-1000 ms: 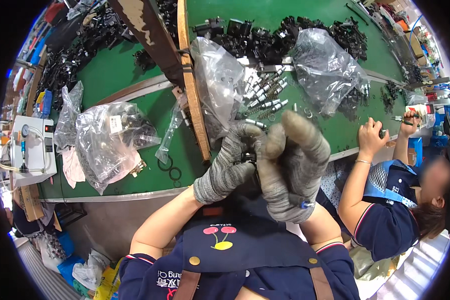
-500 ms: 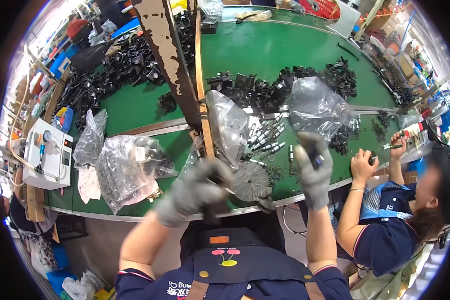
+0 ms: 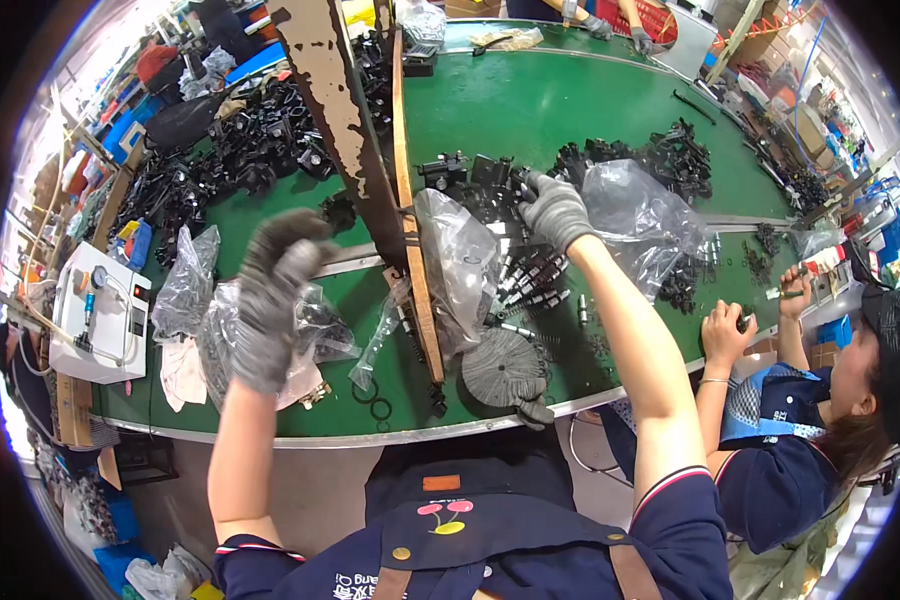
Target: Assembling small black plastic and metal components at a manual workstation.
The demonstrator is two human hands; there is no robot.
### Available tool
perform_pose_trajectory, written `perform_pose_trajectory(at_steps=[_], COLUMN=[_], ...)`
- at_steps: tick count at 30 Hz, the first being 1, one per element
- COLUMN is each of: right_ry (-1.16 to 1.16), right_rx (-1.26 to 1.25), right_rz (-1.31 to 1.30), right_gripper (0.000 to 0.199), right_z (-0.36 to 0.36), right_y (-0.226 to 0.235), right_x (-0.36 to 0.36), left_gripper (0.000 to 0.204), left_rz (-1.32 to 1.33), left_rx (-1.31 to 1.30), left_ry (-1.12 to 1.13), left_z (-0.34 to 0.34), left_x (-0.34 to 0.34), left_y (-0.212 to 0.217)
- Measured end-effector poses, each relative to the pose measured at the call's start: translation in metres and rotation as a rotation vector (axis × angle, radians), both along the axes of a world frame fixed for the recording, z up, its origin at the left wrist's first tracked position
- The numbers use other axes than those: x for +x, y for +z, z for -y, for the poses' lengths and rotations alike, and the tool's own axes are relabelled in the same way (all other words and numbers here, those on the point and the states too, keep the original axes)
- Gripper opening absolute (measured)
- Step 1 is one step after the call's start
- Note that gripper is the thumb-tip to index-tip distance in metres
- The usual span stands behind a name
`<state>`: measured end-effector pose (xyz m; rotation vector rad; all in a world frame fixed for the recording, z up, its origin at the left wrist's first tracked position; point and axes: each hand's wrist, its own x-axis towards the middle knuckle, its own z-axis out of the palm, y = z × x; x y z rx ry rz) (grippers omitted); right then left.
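Observation:
My right hand (image 3: 557, 212), in a grey glove, reaches over the table to a row of black mechanical parts (image 3: 490, 170). Its fingers are bent around the edge of one black part, which they largely hide. My left hand (image 3: 270, 300), also gloved, is raised above a clear plastic bag (image 3: 220, 325). Motion smears its fingers, and whether the dark blur at them is a held thing is unclear. Below my right forearm lie several small silver-and-black cylinders (image 3: 535, 275). Closer to me sits a round grey ribbed disc (image 3: 505, 366).
A rusty post (image 3: 335, 120) and a wooden strip (image 3: 417, 220) divide the green table (image 3: 530, 90). Clear bags (image 3: 635, 215) lie beside the parts. A white box with a gauge (image 3: 98, 312) stands left. At right a co-worker's hands (image 3: 730, 335) work; another person's gloved hands (image 3: 620, 35) are at the far edge.
My right hand has moved forward and left to the black parts. My left hand has swung left and up, away from the disc. Another person's hands show more fully at the far edge.

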<state>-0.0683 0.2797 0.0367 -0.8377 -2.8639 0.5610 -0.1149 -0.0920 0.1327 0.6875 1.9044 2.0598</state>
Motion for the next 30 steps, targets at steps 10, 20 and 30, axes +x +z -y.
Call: perform_pose_trajectory(at_steps=[10,20,30], right_ry=[0.215,-0.134,-0.2], right_rx=[-1.118,0.335,-0.748], right_rz=[-0.571,0.098,-0.638], right_gripper=[0.015,0.042,0.017], right_z=[0.095,0.026,0.088], right_y=[0.106,-0.009,0.053], right_x=[0.132,0.144,0.163], left_gripper=[0.068,0.05,0.035], left_rz=[0.282,0.836,0.67], left_rx=[0.382,0.21,0.28], left_ry=[-0.248,-0.467,-0.445], left_z=[-0.09,-0.1,-0.101], left_x=[0.112,0.154,0.139], left_y=[-0.047,-0.118,-0.132])
